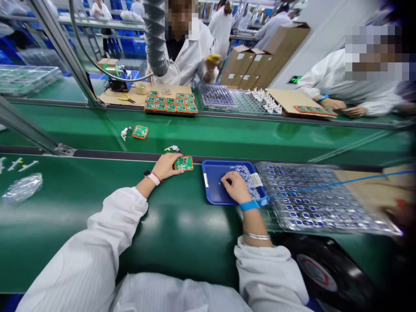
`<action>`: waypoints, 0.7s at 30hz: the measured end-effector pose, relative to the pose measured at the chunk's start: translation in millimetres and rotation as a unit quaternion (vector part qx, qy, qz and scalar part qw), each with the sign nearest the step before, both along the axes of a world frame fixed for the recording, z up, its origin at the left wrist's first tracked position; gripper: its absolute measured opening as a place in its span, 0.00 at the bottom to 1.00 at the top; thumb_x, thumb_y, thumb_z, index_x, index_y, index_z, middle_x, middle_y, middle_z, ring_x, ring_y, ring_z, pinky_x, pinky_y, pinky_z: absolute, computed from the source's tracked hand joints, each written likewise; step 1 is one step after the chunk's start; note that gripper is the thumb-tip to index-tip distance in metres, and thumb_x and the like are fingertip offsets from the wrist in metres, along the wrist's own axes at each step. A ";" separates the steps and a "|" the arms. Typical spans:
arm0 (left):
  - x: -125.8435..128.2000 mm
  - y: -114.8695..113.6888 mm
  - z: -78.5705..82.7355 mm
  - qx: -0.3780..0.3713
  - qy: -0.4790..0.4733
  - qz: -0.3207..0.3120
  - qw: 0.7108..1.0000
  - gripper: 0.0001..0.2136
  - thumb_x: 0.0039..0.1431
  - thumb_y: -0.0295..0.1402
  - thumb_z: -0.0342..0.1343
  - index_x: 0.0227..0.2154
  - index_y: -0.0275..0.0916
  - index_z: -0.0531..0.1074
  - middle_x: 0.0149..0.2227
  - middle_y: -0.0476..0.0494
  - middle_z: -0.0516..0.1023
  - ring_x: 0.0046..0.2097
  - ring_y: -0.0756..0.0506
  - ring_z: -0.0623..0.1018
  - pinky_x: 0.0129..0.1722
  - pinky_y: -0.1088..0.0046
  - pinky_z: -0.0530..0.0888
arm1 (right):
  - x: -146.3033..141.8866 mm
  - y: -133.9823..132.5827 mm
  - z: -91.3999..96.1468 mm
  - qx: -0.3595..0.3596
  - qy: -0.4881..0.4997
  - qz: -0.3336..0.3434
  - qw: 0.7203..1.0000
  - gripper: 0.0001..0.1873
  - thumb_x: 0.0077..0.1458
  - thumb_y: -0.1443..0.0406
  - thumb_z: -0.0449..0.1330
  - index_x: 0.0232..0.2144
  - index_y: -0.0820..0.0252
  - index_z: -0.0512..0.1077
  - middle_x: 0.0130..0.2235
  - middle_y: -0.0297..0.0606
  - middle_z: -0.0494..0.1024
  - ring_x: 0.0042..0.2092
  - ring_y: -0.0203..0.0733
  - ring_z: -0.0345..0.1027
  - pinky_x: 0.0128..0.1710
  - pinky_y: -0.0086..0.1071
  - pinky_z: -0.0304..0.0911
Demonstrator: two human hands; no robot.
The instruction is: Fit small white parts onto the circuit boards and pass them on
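Note:
My left hand (166, 166) grips a green circuit board (184, 163) with an orange rim by its left edge, at the bench's far edge. A white connector (173, 148) with dark wires lies just beyond that board. Over the blue tray (212, 197) is my right hand (234, 185), thumb and fingertips pinched together. Whatever is between those fingertips is too small to name. Small whitish pieces (242, 170) are scattered in the tray's right part.
Right of the tray lies a clear blister tray (302, 195) of small dark parts, crossed by a blue cord (325, 187). Another board (140, 131) rests on the green belt (201, 134). A plastic bag (22, 188) is at left. Two people sit opposite.

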State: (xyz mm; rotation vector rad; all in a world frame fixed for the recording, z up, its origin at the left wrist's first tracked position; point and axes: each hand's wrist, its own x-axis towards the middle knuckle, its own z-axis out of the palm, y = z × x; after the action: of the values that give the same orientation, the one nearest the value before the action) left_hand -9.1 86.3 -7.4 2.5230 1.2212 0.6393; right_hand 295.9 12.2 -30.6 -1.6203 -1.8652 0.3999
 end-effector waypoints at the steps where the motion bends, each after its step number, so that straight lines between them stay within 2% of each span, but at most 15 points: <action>1: -0.2 -0.9 0.6 0.001 0.003 0.010 1.000 0.30 0.47 0.45 0.61 0.51 0.38 0.64 0.50 0.37 0.71 0.50 0.37 0.70 0.49 0.61 0.66 | -0.4 -1.0 1.4 -0.004 -0.001 0.006 1.000 0.08 0.48 0.65 0.53 0.21 0.59 0.68 0.31 0.43 0.71 0.38 0.45 0.64 0.44 0.43 0.61; 5: -5.3 -15.0 1.2 -0.008 0.000 0.032 0.999 0.30 0.44 0.46 0.62 0.50 0.41 0.65 0.47 0.39 0.73 0.47 0.37 0.72 0.46 0.62 0.67 | 3.1 -4.2 5.8 -0.019 -0.007 0.020 1.000 0.07 0.48 0.67 0.53 0.20 0.59 0.67 0.31 0.42 0.69 0.38 0.44 0.63 0.43 0.42 0.61; 9: -14.9 -46.9 0.9 -0.045 -0.012 -0.033 0.998 0.29 0.43 0.47 0.62 0.48 0.42 0.66 0.44 0.40 0.74 0.45 0.38 0.72 0.44 0.63 0.67 | -5.9 -9.0 15.4 -0.005 0.007 0.010 1.000 0.07 0.49 0.68 0.53 0.20 0.59 0.65 0.33 0.43 0.68 0.39 0.45 0.63 0.44 0.43 0.61; 12: -17.7 -74.1 1.8 -0.076 -0.026 -0.073 0.994 0.27 0.44 0.47 0.62 0.48 0.45 0.67 0.45 0.42 0.74 0.48 0.38 0.71 0.47 0.61 0.66 | -41.8 -19.1 25.9 0.022 0.061 0.035 0.997 0.07 0.52 0.66 0.52 0.23 0.59 0.66 0.37 0.44 0.67 0.42 0.44 0.63 0.45 0.41 0.60; 15: -12.2 -91.4 3.9 -0.094 -0.069 -0.065 0.991 0.20 0.51 0.45 0.58 0.46 0.44 0.69 0.46 0.42 0.73 0.50 0.40 0.70 0.50 0.61 0.65 | -91.0 -34.1 30.9 0.010 0.114 0.108 0.988 0.07 0.54 0.66 0.51 0.25 0.58 0.65 0.39 0.42 0.67 0.44 0.42 0.63 0.45 0.38 0.60; 18: -1.1 -95.1 5.2 -0.097 -0.136 -0.041 0.985 0.10 0.59 0.38 0.51 0.39 0.43 0.73 0.43 0.43 0.75 0.48 0.43 0.71 0.50 0.63 0.66 | -124.7 -45.7 26.3 -0.007 0.139 0.124 0.982 0.07 0.54 0.68 0.50 0.25 0.58 0.64 0.39 0.42 0.66 0.44 0.42 0.62 0.46 0.39 0.59; 21: 8.4 -91.6 4.6 -0.111 -0.164 -0.028 0.980 0.07 0.58 0.35 0.52 0.33 0.43 0.75 0.39 0.45 0.77 0.44 0.45 0.73 0.47 0.64 0.68 | -133.2 -49.3 17.3 -0.013 0.151 0.099 0.983 0.07 0.54 0.68 0.50 0.25 0.58 0.64 0.39 0.42 0.66 0.45 0.43 0.62 0.46 0.40 0.59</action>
State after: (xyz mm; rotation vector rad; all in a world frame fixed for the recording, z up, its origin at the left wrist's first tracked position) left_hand -0.8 -5.3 -2.7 2.1563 1.0368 0.8157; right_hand 162.8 -37.1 -13.4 -1.3086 -1.7947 0.7165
